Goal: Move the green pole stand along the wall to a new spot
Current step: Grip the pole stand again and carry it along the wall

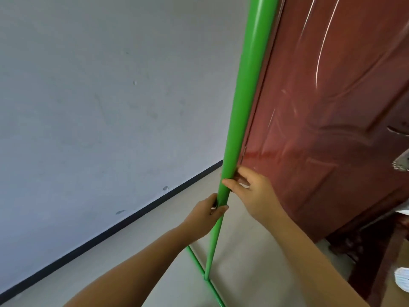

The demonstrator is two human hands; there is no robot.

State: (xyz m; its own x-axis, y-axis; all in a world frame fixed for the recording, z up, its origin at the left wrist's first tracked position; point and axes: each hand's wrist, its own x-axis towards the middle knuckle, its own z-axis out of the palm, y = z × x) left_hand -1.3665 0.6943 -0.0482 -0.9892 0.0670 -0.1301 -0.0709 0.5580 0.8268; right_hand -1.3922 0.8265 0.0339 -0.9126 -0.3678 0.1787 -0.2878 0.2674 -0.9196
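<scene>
While gripping green pole stand point(241, 111) with left hand point(204, 216) wrapped low and right hand point(254, 191) pinching above, upright between wall point(99, 96) and door point(332, 107); relocation apparently unfinished, foot bar point(197, 263) on floor.

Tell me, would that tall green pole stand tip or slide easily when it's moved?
The green pole stand probably tips easily: it is tall, on a thin base bar. Its glossy tube looks rigid but perhaps slippery, which may be why the left hand and the right hand both hold it.
</scene>
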